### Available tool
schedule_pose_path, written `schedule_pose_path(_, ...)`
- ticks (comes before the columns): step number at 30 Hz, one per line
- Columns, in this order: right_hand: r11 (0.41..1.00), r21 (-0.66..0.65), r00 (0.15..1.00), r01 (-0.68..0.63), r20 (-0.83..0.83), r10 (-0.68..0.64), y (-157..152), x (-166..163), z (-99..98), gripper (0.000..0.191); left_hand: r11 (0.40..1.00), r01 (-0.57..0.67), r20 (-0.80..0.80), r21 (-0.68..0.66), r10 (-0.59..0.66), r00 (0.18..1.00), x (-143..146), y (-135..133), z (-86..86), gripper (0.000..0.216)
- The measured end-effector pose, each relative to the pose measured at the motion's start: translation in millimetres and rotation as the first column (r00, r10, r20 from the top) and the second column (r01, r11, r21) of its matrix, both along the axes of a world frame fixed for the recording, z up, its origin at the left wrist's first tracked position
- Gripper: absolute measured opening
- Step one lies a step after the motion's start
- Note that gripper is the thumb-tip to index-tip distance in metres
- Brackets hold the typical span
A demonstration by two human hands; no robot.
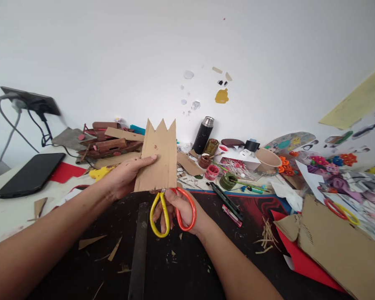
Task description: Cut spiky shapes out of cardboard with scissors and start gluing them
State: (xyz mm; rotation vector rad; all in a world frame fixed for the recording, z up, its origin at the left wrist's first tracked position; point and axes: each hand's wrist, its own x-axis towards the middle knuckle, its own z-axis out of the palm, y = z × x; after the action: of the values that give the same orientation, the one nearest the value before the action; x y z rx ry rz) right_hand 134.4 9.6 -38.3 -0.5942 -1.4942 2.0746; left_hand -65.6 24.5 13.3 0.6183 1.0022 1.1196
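My left hand (128, 175) grips a piece of brown cardboard (159, 154) by its left side, thumb flat on the front. Three points form a zigzag along the cardboard's top edge, and small reddish marks show near its middle. Just below its bottom edge, my right hand (184, 208) holds scissors (160, 223) with one yellow and one red handle. Their handles are spread apart; the blades are hidden behind the cardboard. A dark metal ruler (139, 250) lies on the black mat (181, 275) beneath my hands, with cardboard scraps (92, 241) to its left.
A black phone (31, 175) lies at left. Along the wall stand a flask (203, 135), paint jars (211, 172) and a bowl (268, 160). A green cutter (226, 201) lies on the mat. Large cardboard (340, 246) and other scissors (340, 210) are at right.
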Motion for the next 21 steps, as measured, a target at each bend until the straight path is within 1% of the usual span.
schedule_pose_path(2,0.999,-0.003,0.999,0.044,0.009,-0.044,1.1,-0.5,-0.2,0.081,0.999,-0.024,-0.022,0.026,0.024,0.999,-1.2,2.8,-1.6,0.031)
schedule_pose_path(4,0.996,-0.011,0.996,0.083,0.015,-0.083,2.1,-0.6,-0.7,0.078,0.987,-0.130,-0.035,0.092,0.134,0.990,-3.6,7.2,-1.8,0.028)
schedule_pose_path(7,0.992,-0.023,0.993,0.121,0.019,-0.120,3.3,-0.8,-2.4,0.079,0.920,-0.343,0.015,0.189,0.346,0.938,-9.2,15.3,-1.8,0.025)
schedule_pose_path(8,0.991,-0.024,0.991,0.132,0.022,-0.132,3.6,-1.0,-3.2,0.080,0.896,-0.396,0.042,0.203,0.396,0.917,-11.1,17.8,-2.1,0.024)
schedule_pose_path(10,0.989,-0.020,0.989,0.147,0.029,-0.147,4.1,-1.2,-4.6,0.082,0.864,-0.458,0.090,0.210,0.450,0.889,-14.2,21.6,-3.0,0.022)
schedule_pose_path(13,0.987,0.010,0.986,0.161,0.049,-0.161,4.6,-0.7,-6.2,0.082,0.836,-0.502,0.136,0.224,0.483,0.865,-16.9,24.4,-3.6,0.020)
schedule_pose_path(16,0.984,0.068,0.981,0.167,0.086,-0.172,5.1,0.0,-7.8,0.082,0.823,-0.523,0.144,0.224,0.502,0.853,-18.4,24.5,-2.7,0.018)
schedule_pose_path(19,0.979,0.109,0.972,0.171,0.141,-0.186,5.3,-0.5,-10.6,0.083,0.817,-0.526,0.095,0.236,0.519,0.849,-18.7,23.4,-4.2,0.016)
schedule_pose_path(21,0.976,0.119,0.965,0.181,0.170,-0.200,5.2,-1.4,-13.2,0.081,0.821,-0.505,0.049,0.267,0.511,0.858,-17.6,22.7,-7.4,0.020)
